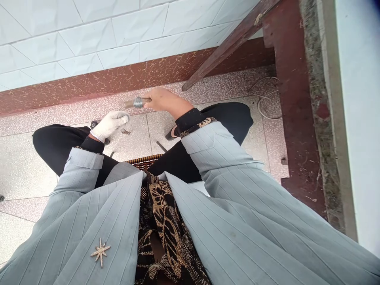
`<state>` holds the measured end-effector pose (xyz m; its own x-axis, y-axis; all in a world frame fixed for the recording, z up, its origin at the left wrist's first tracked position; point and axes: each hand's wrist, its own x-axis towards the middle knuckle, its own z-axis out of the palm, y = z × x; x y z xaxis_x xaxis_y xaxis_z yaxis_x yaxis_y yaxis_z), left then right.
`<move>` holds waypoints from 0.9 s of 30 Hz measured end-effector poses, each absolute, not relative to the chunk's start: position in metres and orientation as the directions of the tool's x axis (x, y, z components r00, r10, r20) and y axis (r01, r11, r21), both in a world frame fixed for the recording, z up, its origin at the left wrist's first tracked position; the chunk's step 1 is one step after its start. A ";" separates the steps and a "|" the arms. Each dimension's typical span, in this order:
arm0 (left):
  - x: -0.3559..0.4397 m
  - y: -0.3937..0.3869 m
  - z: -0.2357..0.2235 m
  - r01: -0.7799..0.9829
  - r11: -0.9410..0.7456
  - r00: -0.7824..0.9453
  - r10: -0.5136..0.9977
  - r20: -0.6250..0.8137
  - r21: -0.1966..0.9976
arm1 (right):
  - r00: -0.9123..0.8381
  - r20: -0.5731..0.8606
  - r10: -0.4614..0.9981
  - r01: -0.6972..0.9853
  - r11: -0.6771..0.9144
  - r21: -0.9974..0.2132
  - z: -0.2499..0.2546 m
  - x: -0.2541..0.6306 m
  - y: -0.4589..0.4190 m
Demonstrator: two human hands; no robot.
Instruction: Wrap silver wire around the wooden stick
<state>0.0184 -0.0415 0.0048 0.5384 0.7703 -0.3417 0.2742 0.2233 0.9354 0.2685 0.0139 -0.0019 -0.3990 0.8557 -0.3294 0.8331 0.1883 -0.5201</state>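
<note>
My right hand [158, 99] is bare and wrapped round a short wooden stick [128, 104]. Silvery wire [138, 102] is wound in a tight coil about the stick's middle. Below and to the left is my left hand [110, 124], in a white knit glove. Its fingers are curled and pressed together; what they hold, if anything, is too fine to make out. A small brown scrap [125, 132] shows just under the glove, apparently on the floor.
A red marbled baseboard [97, 83] and white tiled wall [86, 43] stand ahead. To the right, a slanting wooden pole [219, 51] leans near a dark red frame [297, 118]. A pale looped cable [263, 109] lies on the tiled floor [139, 136]. My bent knees flank both hands.
</note>
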 end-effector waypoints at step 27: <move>0.019 -0.040 0.003 0.134 0.268 0.588 0.753 -0.294 0.954 | -0.292 -0.299 0.908 0.812 0.070 -0.580 -0.004 0.271 0.020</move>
